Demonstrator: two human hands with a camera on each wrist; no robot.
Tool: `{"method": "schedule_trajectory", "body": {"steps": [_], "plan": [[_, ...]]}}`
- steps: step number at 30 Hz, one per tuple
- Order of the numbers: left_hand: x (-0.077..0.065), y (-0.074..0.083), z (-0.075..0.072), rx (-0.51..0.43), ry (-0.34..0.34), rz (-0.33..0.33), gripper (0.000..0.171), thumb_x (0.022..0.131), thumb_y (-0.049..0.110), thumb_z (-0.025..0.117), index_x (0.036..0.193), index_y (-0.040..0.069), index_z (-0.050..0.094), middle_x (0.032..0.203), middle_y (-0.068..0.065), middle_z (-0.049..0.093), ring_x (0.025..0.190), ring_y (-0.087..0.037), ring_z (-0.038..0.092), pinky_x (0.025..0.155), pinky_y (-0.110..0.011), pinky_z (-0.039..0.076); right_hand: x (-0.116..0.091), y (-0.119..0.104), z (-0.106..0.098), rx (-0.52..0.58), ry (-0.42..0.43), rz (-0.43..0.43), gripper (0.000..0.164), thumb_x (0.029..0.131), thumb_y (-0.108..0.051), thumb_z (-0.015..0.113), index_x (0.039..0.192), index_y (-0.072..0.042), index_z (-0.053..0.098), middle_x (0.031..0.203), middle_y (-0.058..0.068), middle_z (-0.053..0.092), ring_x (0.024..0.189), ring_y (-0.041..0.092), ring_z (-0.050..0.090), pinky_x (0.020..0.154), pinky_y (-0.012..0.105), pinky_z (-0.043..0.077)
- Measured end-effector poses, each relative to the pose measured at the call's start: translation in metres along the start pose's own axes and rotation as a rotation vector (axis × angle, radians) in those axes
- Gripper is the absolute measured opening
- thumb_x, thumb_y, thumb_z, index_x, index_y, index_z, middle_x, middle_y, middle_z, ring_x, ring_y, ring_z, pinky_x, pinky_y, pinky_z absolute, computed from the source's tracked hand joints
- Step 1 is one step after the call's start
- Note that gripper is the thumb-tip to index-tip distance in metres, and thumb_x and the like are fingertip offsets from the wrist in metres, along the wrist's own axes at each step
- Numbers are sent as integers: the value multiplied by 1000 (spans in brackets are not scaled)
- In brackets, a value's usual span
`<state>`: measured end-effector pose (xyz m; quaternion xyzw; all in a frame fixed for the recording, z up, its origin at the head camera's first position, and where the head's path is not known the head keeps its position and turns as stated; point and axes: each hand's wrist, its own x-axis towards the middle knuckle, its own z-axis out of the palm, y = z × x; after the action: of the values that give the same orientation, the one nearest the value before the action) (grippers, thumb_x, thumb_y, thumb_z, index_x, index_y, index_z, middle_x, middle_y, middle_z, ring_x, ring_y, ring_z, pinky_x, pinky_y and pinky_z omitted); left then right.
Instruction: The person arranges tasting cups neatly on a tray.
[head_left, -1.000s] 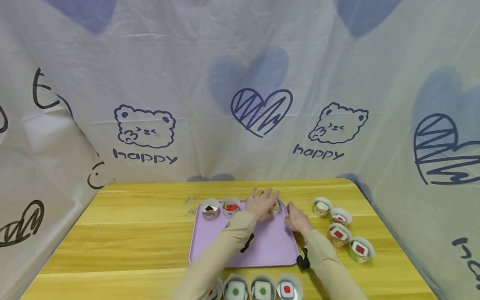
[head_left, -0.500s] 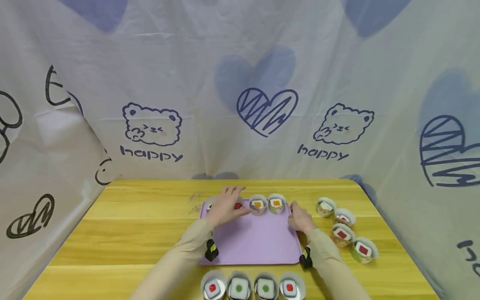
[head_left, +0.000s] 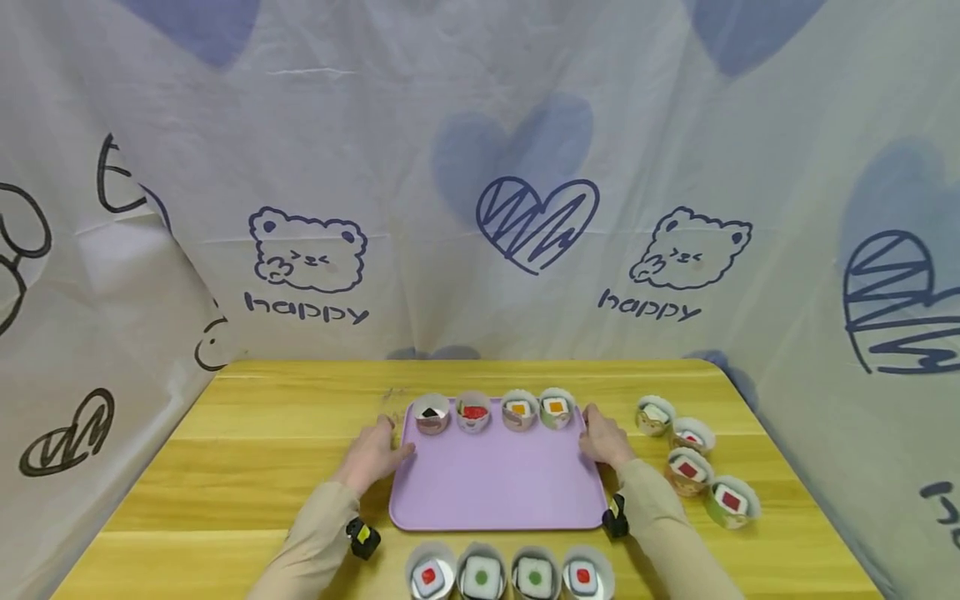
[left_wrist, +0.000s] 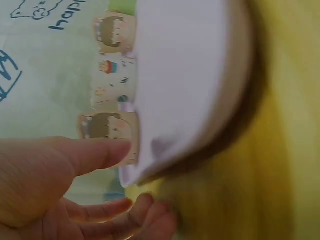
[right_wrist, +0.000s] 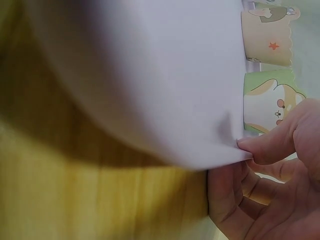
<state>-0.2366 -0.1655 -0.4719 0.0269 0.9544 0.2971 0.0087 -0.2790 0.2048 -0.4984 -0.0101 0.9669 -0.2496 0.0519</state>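
Observation:
A purple tray (head_left: pixel 498 487) lies on the wooden table, with several paper cups in a row along its far side. One cup (head_left: pixel 430 425) at the left bears a black-topped piece, the cup (head_left: pixel 473 423) beside it something red, and two hold white pieces with orange squares. My right hand (head_left: pixel 606 439) pinches the tray's right rim, thumb (right_wrist: pixel 267 147) on top and fingers curled underneath. At the left edge, my left hand (head_left: pixel 371 454) is spread, its thumb (left_wrist: pixel 102 154) reaching toward the rim and its other fingers lower, outside the tray.
In front of the tray stands a row of several cups (head_left: pixel 483 590) with white pieces dotted red or green. Several more cups (head_left: pixel 686 483) are grouped on the table (head_left: pixel 247 467) at the right. A printed cloth (head_left: pixel 420 275) hangs behind the table.
My left hand has moved from above the far cups leftward and down to the tray's left edge, uncovering the cups. My right hand has stayed at the right rim.

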Motion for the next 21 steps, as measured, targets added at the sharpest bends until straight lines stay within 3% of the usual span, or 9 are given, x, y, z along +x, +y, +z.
{"method": "schedule_trajectory", "body": {"steps": [3,6,11,21], "plan": [[-6,-3,1,-11,-46,-29,35,86,15,74,103,-11,60,81,-21,68,61,-25,65,54,-34,55,0,0,-1,-3,-8,4,30,90,-5,53,119,4,48,102,25,66,90,37,64,80,52,55],[-8,-3,3,-41,-60,-36,16,85,7,73,87,-6,65,68,-14,67,47,-17,61,44,-27,51,0,0,-1,-1,-10,7,31,90,-5,53,119,4,48,102,25,66,90,36,64,80,52,55],[-6,0,6,-31,-79,-39,11,84,0,69,74,-4,65,60,-12,63,43,-17,60,41,-26,53,0,0,0,-2,-14,15,30,91,-5,53,120,4,48,103,26,66,91,37,64,82,53,55],[-4,3,4,-45,-98,-69,7,77,-6,61,71,-4,63,61,-14,63,41,-17,60,42,-29,56,-3,0,-5,25,-4,0,28,95,-7,54,119,8,54,97,19,65,89,33,62,81,51,55]]}}
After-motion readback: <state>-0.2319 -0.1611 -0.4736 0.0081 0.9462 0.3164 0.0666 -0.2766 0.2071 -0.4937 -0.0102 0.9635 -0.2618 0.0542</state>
